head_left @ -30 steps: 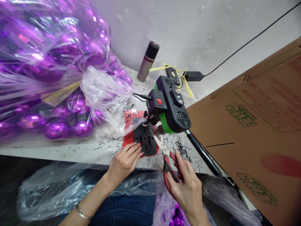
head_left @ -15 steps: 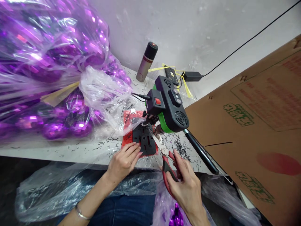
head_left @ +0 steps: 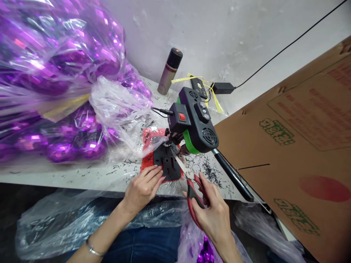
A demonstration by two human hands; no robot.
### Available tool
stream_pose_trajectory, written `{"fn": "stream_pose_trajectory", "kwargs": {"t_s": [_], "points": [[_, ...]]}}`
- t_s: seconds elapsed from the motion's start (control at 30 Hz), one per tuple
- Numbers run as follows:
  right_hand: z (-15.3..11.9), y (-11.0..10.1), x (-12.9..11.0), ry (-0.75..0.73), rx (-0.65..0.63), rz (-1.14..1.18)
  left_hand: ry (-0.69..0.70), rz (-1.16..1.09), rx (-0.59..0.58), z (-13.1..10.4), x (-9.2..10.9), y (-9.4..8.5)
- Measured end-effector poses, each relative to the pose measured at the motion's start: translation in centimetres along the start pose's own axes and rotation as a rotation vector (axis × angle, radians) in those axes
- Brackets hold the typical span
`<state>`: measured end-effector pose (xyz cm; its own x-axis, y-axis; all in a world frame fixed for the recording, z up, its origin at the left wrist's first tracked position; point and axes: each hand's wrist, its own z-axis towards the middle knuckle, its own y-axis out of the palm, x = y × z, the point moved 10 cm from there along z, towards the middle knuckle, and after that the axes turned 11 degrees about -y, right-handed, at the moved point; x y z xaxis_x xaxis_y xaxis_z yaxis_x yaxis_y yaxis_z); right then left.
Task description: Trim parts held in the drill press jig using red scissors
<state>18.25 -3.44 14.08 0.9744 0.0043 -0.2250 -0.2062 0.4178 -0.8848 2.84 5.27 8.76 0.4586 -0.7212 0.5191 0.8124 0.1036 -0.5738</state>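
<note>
My right hand grips scissors by their red and black handles. Their metal blades point up and left, passing over the right side of a black slotted base plate below the drill head. My left hand lies with outstretched fingers on the plate's near left corner. On that plate stands a small black and green bench drill with a red switch; its head hides part of the post and the work area. Under the plate is a red sheet.
Clear bags of shiny purple balls fill the left. Behind the drill stand a spray can and a black power adapter. A large cardboard box borders the right, beside a black-handled tool. Black shavings litter the table.
The scissors have shifted slightly left with my right hand, and their blades look narrower from here. My left hand stays on the plate. The whole view has shifted a little.
</note>
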Motion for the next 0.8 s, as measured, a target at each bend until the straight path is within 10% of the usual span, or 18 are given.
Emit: {"fn": "stream_pose_trajectory", "kwargs": {"t_s": [0.8], "points": [[0.21, -0.29, 0.80, -0.008, -0.044, -0.012, 0.032, 0.002, 0.004, 0.15, 0.31, -0.16]]}}
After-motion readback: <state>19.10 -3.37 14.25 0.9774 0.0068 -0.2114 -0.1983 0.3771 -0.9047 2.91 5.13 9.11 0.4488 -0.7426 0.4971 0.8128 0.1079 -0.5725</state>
